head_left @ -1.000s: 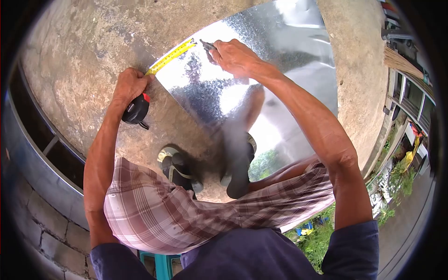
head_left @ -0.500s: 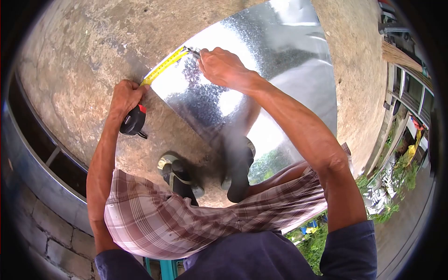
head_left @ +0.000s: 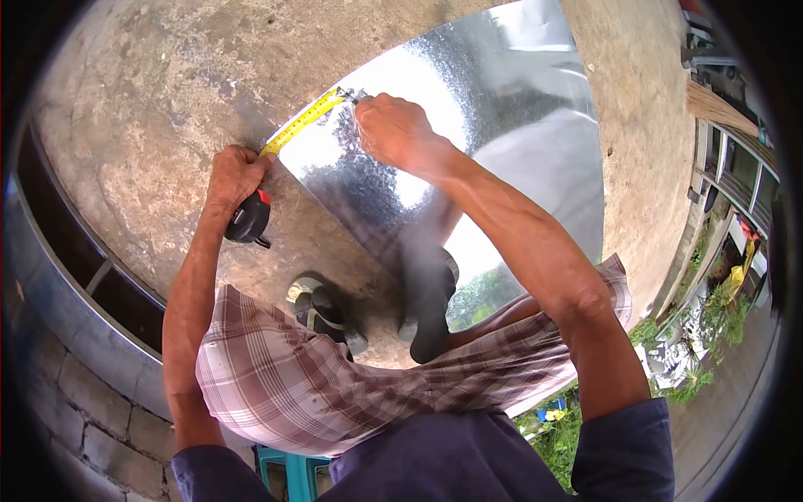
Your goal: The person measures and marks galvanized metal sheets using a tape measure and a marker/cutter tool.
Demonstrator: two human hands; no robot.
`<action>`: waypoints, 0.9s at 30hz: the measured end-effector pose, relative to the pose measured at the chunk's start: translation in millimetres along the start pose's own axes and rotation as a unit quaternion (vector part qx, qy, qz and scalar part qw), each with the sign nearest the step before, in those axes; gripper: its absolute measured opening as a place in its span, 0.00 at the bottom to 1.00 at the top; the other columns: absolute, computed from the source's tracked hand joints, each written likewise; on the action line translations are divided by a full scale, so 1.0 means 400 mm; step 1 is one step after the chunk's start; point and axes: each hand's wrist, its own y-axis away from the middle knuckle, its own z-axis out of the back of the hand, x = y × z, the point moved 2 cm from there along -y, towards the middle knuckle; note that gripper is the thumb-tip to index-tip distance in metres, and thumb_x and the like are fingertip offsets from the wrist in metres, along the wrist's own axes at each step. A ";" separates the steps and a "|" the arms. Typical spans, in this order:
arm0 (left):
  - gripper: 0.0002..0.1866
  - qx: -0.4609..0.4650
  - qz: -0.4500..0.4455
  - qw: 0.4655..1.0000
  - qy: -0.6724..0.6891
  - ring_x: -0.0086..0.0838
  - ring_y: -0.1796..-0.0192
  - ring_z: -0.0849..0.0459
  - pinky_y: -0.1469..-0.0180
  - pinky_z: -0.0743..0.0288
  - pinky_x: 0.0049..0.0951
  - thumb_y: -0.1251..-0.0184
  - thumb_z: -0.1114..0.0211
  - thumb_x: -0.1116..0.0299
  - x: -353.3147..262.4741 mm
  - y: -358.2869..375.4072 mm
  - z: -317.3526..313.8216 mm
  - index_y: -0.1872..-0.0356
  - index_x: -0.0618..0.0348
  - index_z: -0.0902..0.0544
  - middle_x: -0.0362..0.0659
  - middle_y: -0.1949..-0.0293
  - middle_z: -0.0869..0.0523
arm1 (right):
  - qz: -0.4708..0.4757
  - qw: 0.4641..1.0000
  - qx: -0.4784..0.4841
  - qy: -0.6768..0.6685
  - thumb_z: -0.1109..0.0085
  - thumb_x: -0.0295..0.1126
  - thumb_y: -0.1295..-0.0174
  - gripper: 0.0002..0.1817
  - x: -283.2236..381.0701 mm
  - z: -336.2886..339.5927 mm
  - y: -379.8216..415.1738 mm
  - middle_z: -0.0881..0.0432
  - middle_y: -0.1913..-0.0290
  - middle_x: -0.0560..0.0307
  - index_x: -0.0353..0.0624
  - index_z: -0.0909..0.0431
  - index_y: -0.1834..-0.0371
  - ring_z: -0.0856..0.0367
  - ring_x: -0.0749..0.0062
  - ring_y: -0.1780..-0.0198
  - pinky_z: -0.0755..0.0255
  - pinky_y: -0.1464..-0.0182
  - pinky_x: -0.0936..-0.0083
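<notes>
A shiny metal sheet (head_left: 519,109) lies on the concrete floor. Along its upper left edge runs the yellow blade of a tape measure (head_left: 301,124). My left hand (head_left: 237,177) is closed on the tape at the sheet's left corner, with the black and red tape case (head_left: 249,219) hanging just below the fingers. Over the sheet, my right hand (head_left: 391,127) is closed around a thin dark pointed tool (head_left: 350,96), whose tip is at the far end of the yellow blade.
My feet in dark footwear (head_left: 431,309) are at the sheet's lower edge. A teal stool (head_left: 297,473) is beneath me. On the right are a broom (head_left: 719,105), a metal frame and plants (head_left: 719,314). A dark metal-edged channel (head_left: 125,309) runs along the left.
Both hands, the tape and the sheet's left corner appear slightly further right and lower in the view. The grips look the same.
</notes>
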 end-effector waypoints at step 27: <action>0.20 0.040 0.015 0.901 0.432 0.23 0.85 0.22 0.81 0.29 0.24 0.33 0.28 0.52 0.118 0.003 0.026 0.76 0.56 0.17 0.38 0.83 0.18 | -0.101 0.949 0.239 -0.182 0.54 0.37 0.26 0.18 0.020 -0.031 0.042 0.17 0.78 0.50 0.34 0.21 0.66 0.18 0.66 0.81 0.22 0.71 0.68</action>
